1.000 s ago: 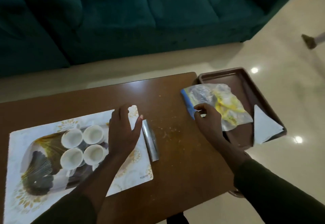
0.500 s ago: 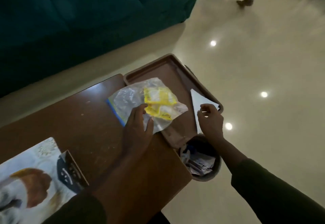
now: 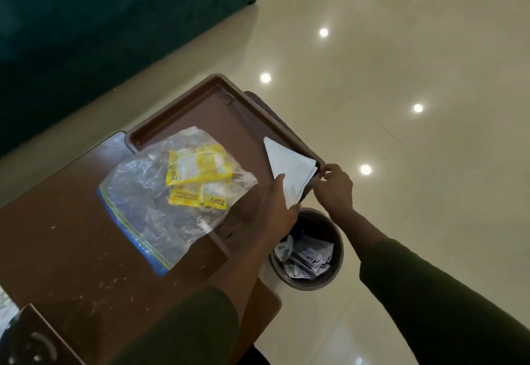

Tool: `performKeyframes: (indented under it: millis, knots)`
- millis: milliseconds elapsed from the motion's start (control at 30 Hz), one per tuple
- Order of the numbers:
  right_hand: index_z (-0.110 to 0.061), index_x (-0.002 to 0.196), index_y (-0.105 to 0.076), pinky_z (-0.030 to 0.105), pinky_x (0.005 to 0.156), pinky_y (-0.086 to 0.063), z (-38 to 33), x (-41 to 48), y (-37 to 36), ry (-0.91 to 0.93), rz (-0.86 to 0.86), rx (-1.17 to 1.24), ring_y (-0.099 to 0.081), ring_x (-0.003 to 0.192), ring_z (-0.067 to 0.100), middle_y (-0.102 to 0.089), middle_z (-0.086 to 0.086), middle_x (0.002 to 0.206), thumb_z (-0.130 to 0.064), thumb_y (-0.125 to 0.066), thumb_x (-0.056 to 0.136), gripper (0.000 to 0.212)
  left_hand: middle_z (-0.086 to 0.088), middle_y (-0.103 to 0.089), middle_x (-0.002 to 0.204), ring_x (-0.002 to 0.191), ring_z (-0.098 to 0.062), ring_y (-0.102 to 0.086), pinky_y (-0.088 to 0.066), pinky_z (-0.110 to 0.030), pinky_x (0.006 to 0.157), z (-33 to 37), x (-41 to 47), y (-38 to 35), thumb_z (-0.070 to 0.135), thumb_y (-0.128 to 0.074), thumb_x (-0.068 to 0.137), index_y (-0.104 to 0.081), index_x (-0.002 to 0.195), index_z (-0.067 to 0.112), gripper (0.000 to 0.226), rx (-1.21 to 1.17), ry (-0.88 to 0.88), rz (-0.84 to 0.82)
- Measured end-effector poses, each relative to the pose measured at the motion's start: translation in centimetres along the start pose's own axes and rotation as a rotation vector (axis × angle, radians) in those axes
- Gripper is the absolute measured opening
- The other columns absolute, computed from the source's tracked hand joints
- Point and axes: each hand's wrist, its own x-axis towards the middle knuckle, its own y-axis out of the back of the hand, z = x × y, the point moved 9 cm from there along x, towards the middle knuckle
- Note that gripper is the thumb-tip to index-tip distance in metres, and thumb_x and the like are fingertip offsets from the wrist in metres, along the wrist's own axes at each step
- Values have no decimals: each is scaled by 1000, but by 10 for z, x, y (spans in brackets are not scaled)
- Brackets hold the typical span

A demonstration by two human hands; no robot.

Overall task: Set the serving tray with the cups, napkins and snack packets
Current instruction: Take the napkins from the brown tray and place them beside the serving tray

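A brown serving tray (image 3: 177, 101) sits at the table's right end, overhanging the edge. A clear zip bag (image 3: 149, 210) holding yellow snack packets (image 3: 198, 181) lies half on the tray, half on the table. A folded white napkin (image 3: 289, 161) rests against the tray's right rim. My left hand (image 3: 279, 210) grips the napkin's near edge, finger along its left side. My right hand (image 3: 334, 187) pinches the napkin's right corner at the rim. No cups are in view.
A round waste bin (image 3: 335, 273) full of wrappers stands on the floor just under the tray's near corner. The brown table (image 3: 71, 244) carries crumbs. A dark box (image 3: 34, 339) shows at bottom left. A green sofa (image 3: 86, 20) is behind.
The view has swung right, away from the cups. My left hand left the snack bag and came onto the napkin. My right hand stays at the napkin's corner.
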Motion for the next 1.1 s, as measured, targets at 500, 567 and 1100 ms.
performKeyframes:
  millis: [500,567,1100]
  knots:
    - [-8,119,-54,43,94,-42,-19,12,-24,71,-46,-360,-38,121,32,-40,12,127,-41,-60,86,47,-12,-21,160,145,-31,-29,-31,-40,116,-4,11,-38,14,-69,83,-13,154,14,90,-57,88,-72]
    - [-11,114,-60,42,95,-44,-22,12,-21,91,-16,-319,-38,119,31,-40,10,127,-34,-62,84,37,-10,-23,159,143,-29,-32,-34,-42,115,-12,15,-38,25,-72,81,-11,154,19,96,-26,92,-82]
    - [-17,94,-64,34,54,-53,-42,-56,-31,-73,-362,690,-68,74,25,-70,8,92,-4,-58,75,24,-14,-66,106,94,-32,-65,-55,-45,80,-15,-32,-15,47,-39,100,-49,138,9,54,-1323,590,-18]
